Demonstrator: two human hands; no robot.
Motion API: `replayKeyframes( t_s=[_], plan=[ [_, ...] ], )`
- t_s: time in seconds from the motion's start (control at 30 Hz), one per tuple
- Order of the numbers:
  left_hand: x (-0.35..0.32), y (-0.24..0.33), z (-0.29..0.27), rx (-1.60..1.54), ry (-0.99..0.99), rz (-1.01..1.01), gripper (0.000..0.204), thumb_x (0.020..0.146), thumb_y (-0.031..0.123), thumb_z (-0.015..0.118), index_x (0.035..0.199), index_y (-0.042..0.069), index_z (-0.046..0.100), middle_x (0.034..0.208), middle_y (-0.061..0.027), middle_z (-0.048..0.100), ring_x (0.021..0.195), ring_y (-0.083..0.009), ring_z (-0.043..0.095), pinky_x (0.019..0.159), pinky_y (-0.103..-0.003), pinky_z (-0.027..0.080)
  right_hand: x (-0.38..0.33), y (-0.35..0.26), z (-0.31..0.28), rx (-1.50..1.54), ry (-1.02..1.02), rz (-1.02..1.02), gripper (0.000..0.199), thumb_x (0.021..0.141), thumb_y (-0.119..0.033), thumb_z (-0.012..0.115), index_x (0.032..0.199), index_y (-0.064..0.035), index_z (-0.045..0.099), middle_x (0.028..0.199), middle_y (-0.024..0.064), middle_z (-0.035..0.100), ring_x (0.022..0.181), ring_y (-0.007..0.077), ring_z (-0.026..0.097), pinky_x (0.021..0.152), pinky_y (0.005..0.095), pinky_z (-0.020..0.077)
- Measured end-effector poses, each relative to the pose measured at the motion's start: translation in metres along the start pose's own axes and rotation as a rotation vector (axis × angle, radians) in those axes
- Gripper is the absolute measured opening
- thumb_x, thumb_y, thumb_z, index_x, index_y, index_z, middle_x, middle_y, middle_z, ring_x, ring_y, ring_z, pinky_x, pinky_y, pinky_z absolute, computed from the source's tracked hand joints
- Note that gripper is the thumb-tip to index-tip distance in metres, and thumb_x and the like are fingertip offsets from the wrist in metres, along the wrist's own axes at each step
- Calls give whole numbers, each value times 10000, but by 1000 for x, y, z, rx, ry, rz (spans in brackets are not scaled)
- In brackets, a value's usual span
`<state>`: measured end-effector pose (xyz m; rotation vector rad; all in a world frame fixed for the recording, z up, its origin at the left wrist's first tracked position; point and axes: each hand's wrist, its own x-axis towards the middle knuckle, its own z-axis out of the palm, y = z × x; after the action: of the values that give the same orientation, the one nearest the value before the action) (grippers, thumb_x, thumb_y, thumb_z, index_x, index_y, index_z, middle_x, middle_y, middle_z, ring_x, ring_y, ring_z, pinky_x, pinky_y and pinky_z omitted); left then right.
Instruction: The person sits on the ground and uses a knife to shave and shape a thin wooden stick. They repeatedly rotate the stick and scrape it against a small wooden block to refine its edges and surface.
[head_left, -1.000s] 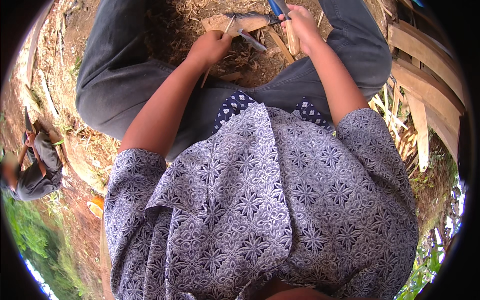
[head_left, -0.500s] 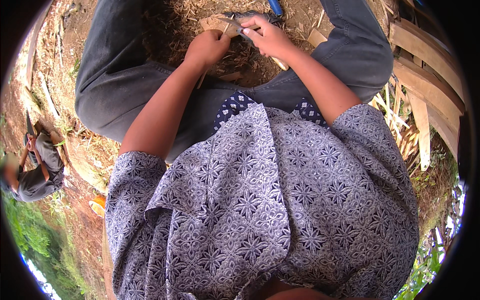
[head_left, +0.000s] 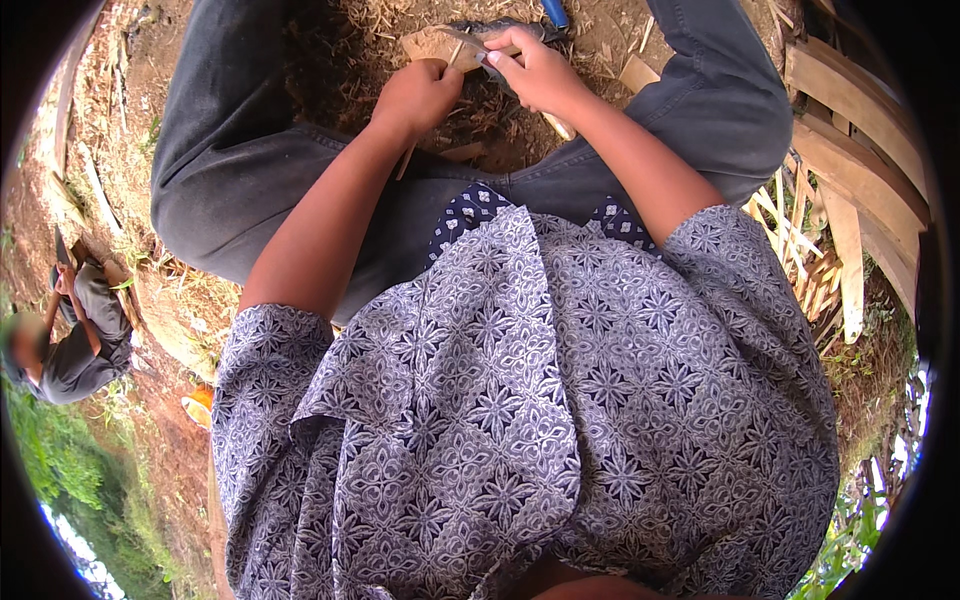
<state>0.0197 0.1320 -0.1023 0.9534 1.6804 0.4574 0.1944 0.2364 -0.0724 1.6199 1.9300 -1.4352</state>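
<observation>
Between my bent legs, my left hand point(head_left: 418, 98) is closed round a thin wooden stick point(head_left: 457, 52). The stick's far tip stands out past my fingers, and its other end shows below my wrist. My right hand point(head_left: 543, 76) grips a knife point(head_left: 466, 39), its blade pointing left across the stick's tip. The pale end of the knife's handle point(head_left: 558, 126) comes out under my right wrist. Under the blade lies a light wooden block point(head_left: 424, 44) on the ground. Whether the blade touches the stick or the block I cannot tell.
A blue object point(head_left: 553, 13) lies at the far edge beside a dark item. Wood shavings point(head_left: 375, 30) litter the soil. Curved planks point(head_left: 855, 165) and thin wooden strips point(head_left: 812, 270) are stacked at the right. Another person point(head_left: 85, 335) sits at the far left, near an orange object point(head_left: 198, 405).
Both hands keep their grip on the stick and the knife, with hardly any movement. The whole view has shifted very slightly.
</observation>
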Motion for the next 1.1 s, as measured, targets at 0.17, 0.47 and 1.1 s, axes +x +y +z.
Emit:
replayKeyframes(
  t_s=[0.17,0.47,1.1],
  plan=[
    [2,0,2,9,-6,-5,417,922,374,502,975,20,715,908,-254,701,919,-413,684,856,-459,522,18,29,13,-92,188,-372,266,992,-284,595,1215,-141,614,832,78,666,650,175,598,588,329,472],
    [-1,4,-1,13,-3,5,412,923,379,501,978,34,718,884,-243,703,897,-404,688,842,-451,523,7,0,8,-6,175,-122,271,975,-294,617,1205,-151,624,779,90,673,545,166,621,503,330,496],
    [0,2,-2,-26,-21,-15,426,923,380,495,995,24,718,913,-246,705,924,-398,690,863,-449,519,7,-7,5,37,96,-70,290,1007,-293,557,1255,-144,587,717,42,605,520,117,566,457,291,468]
  ],
)
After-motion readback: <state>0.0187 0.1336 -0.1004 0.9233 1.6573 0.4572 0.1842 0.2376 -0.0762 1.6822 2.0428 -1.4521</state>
